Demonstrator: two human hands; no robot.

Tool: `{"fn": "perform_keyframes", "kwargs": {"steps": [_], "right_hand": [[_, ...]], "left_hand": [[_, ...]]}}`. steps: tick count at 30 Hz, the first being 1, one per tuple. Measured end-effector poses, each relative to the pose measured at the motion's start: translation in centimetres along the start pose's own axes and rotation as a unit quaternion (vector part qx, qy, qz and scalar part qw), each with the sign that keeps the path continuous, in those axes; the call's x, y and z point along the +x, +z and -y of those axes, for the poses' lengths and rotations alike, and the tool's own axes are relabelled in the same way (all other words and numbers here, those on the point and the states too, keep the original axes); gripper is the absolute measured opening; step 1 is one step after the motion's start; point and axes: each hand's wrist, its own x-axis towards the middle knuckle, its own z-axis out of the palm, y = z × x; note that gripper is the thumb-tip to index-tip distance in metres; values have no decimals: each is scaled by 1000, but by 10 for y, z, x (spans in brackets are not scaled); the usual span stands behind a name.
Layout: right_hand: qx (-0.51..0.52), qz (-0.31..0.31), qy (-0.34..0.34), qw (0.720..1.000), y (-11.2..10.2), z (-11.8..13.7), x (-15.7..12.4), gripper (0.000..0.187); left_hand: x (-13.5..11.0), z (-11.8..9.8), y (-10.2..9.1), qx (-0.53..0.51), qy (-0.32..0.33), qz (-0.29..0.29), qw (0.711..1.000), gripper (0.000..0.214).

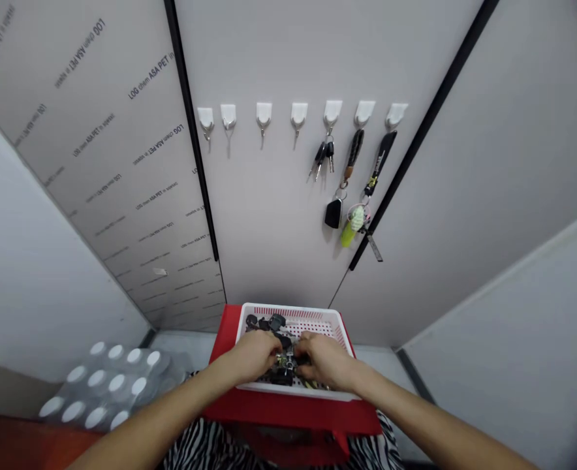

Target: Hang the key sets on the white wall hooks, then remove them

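Note:
A white plastic basket (312, 313) with slotted sides holds several sets of keys (277, 322) with black fobs, heaped mostly on its left half. Both my hands are inside it. My left hand (256, 352) has its fingers curled down over a bunch of keys (288, 360) with metal parts near the basket's middle. From the other side, my right hand (322, 358) closes its bent fingers on the same bunch. The fingertips are partly hidden, so the exact grip on each key is hard to see.
The basket stands on a red stool (288, 408). Several white hooks (299, 113) line the wall panel ahead. Black keys (322, 156), a braided strap with a fob (334, 213) and a black lanyard (381, 163) hang at the right. Capped bottles (107, 378) stand at lower left.

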Motion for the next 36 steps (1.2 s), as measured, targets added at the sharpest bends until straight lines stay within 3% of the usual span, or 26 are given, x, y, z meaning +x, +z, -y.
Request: {"fn": "perform_keyframes", "kwargs": {"steps": [9,13,23,27,32,36], "right_hand": [[4,-80,20,997,6,5,15,33],[4,-54,-9,999,7,3,17,14],[84,-61,23,994,8,5,21,19],[125,-107,14,986,7,11,26,22],[245,-204,-42,947,-6,20,31,39],[301,-210,-86,926,-21,25,33,24]], "left_hand": [[4,2,-2,84,-88,-58,991,29],[4,7,0,66,-112,-60,990,30],[8,15,-6,-5,-89,-80,993,28],[9,19,-18,-106,-80,-86,987,23],[9,16,-43,-301,-52,-93,948,22],[14,5,-58,-369,-14,-81,926,17]]}}
